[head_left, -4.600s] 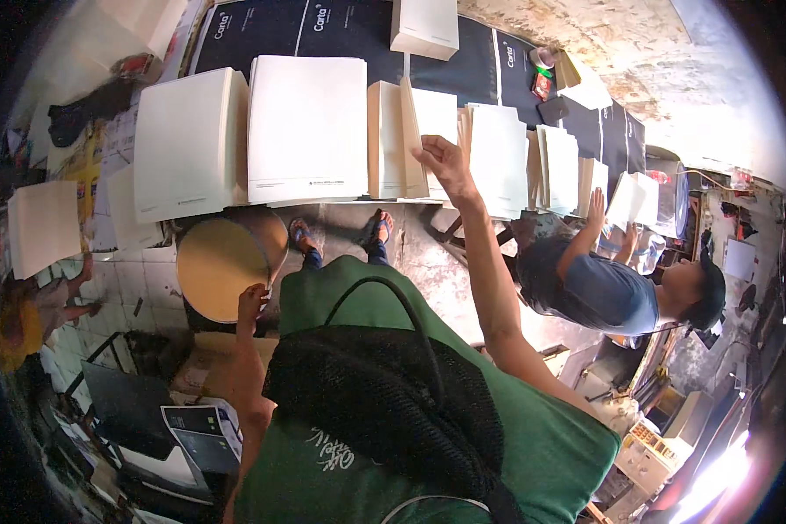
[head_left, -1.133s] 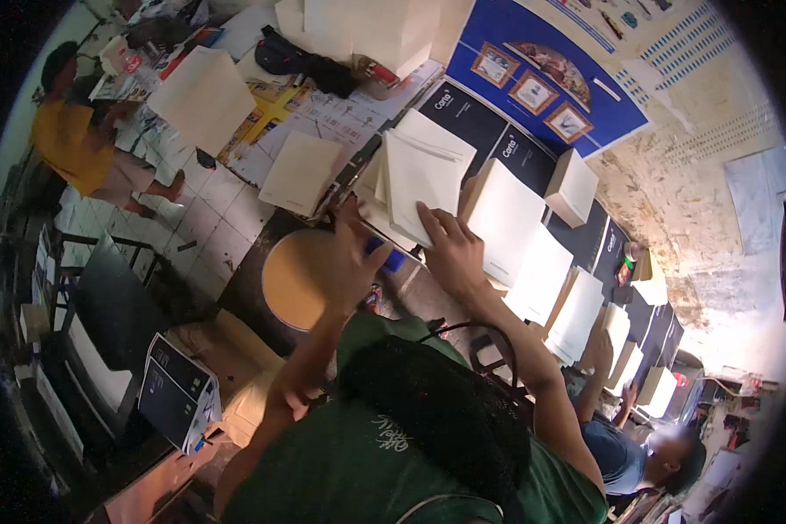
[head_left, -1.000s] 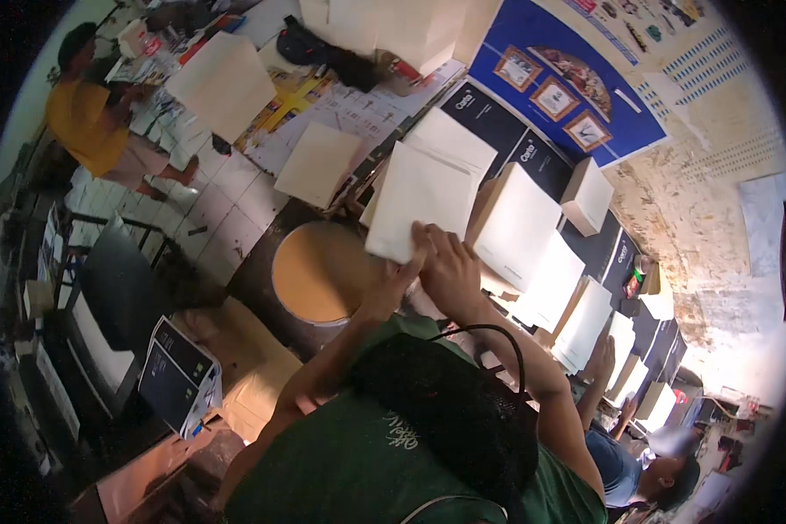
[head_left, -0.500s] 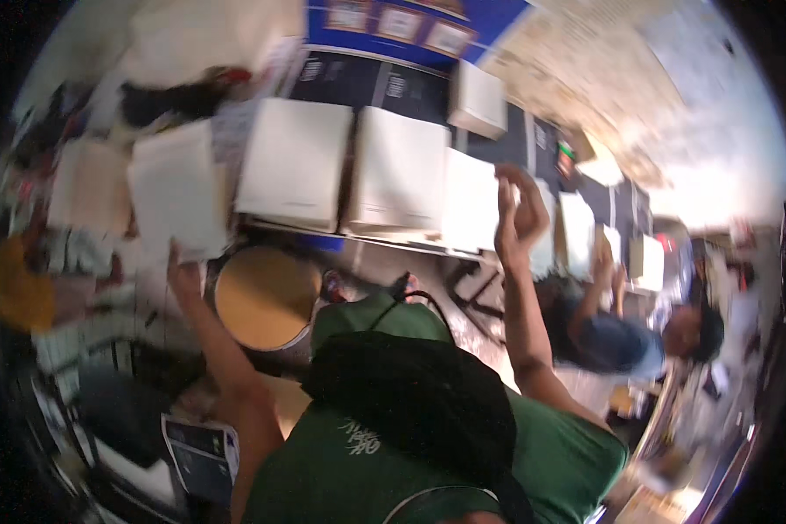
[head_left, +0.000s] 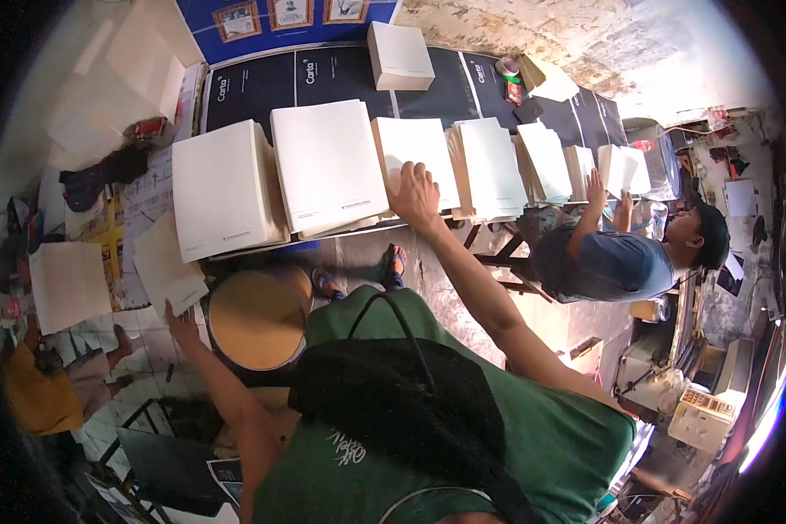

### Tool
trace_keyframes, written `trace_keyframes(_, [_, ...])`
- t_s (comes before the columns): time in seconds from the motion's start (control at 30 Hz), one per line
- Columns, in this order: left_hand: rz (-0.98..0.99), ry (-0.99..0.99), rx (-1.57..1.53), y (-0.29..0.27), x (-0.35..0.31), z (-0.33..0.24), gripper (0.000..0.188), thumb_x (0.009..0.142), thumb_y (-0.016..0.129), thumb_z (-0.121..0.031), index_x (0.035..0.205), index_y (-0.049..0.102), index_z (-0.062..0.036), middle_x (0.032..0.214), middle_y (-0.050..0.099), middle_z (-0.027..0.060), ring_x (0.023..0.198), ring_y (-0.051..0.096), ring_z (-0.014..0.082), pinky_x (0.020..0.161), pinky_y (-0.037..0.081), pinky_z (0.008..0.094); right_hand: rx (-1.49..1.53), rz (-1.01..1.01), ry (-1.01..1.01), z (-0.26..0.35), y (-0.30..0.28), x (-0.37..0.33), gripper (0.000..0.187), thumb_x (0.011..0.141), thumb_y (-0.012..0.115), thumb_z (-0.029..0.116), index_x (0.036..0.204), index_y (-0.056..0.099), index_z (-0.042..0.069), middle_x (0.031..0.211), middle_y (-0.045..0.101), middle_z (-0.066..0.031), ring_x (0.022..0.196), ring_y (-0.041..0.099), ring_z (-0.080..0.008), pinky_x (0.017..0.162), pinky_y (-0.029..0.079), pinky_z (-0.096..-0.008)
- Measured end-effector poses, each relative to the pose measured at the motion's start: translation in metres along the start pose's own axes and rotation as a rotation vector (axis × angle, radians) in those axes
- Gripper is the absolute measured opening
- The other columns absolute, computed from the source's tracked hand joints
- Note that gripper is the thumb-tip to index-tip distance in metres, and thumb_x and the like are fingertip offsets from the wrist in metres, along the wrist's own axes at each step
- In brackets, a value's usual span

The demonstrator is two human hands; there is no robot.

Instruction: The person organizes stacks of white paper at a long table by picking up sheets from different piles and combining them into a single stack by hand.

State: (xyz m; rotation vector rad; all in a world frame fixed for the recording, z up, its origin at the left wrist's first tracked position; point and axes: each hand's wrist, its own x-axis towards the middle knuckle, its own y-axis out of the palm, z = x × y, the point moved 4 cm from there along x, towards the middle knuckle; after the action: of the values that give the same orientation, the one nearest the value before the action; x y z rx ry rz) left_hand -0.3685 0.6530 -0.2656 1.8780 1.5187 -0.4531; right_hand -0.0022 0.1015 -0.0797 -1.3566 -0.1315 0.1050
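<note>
A row of cream-white paper stacks runs along the dark-topped table. At the left, my left hand [head_left: 182, 323] is closed on the lower edge of some loose paper sheets [head_left: 168, 266], beside the leftmost tall paper stack [head_left: 223, 188]. My right hand [head_left: 417, 194] rests with its fingers bent but apart on the lower left corner of the third paper stack [head_left: 421, 144]. Next to that hand stands the second paper stack [head_left: 330, 162]. The undersides of the right fingers are hidden.
A round tan-topped drum [head_left: 258, 319] stands between my left arm and the table. Another paper block [head_left: 400, 57] lies at the back. To the right, a co-worker in a blue shirt [head_left: 624, 262] handles paper. A person in yellow [head_left: 39, 389] is at far left, near another sheet pile [head_left: 70, 284].
My right hand has come down from the air onto the third paper stack. My left hand has drawn the sheets nearer to me. The view has shifted right.
</note>
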Motion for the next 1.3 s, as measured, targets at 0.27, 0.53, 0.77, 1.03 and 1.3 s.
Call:
trace_keyframes(0.27, [-0.136,0.017,0.128,-0.038,-0.082,-0.011,0.102,0.090,0.073,-0.045,0.158,0.010,-0.0042,0.158,0.023,0.0205,0.139,0.040,0.0373,0.110,0.045,0.0496,0.478,0.146,0.045,-0.044,-0.006,0.016,0.052,0.078,0.081,0.045,0.099,0.071,-0.001,0.096,0.074,-0.0183,0.087,0.073,-0.0296,0.078,0.057,-0.0400])
trace_keyframes(0.53, [-0.165,0.031,-0.021,-0.086,-0.103,0.023,0.082,0.096,0.064,-0.045,0.156,0.022,-0.0104,0.158,0.027,0.0164,0.140,0.039,0.0354,0.111,0.042,0.0478,0.659,0.249,0.035,-0.063,-0.003,0.023,0.052,0.081,0.081,0.046,0.098,0.073,-0.003,0.090,0.075,-0.0158,0.085,0.073,-0.0233,0.074,0.058,-0.0359])
trace_keyframes(0.77, [-0.139,0.346,0.077,-0.128,-0.092,0.061,0.055,0.099,0.059,-0.037,0.141,0.046,-0.0042,0.145,0.045,0.0179,0.128,0.051,0.0306,0.099,0.050,0.0447,0.707,0.264,0.011,-0.065,-0.001,0.025,0.054,0.082,0.081,0.048,0.098,0.073,-0.003,0.091,0.074,-0.0151,0.087,0.073,-0.0233,0.075,0.057,-0.0362])
trace_keyframes(1.03, [-0.495,0.955,0.523,0.045,-0.197,0.034,0.043,0.099,0.059,-0.023,0.129,0.049,0.0071,0.120,0.055,0.0230,0.096,0.065,0.0311,0.079,0.057,0.0407,0.487,0.142,0.057,-0.046,-0.007,0.015,0.055,0.075,0.084,0.050,0.095,0.072,-0.001,0.094,0.074,-0.0175,0.086,0.073,-0.0291,0.076,0.058,-0.0394])
trace_keyframes(1.3, [-0.273,0.761,0.411,0.118,-0.241,0.020,0.044,0.101,0.059,-0.023,0.134,0.046,0.0029,0.117,0.056,0.0181,0.101,0.061,0.0266,0.085,0.054,0.0384,0.232,-0.027,-0.050,-0.020,-0.005,0.012,0.053,0.072,0.082,0.050,0.091,0.070,0.001,0.094,0.071,-0.0165,0.084,0.072,-0.0338,0.075,0.058,-0.0439])
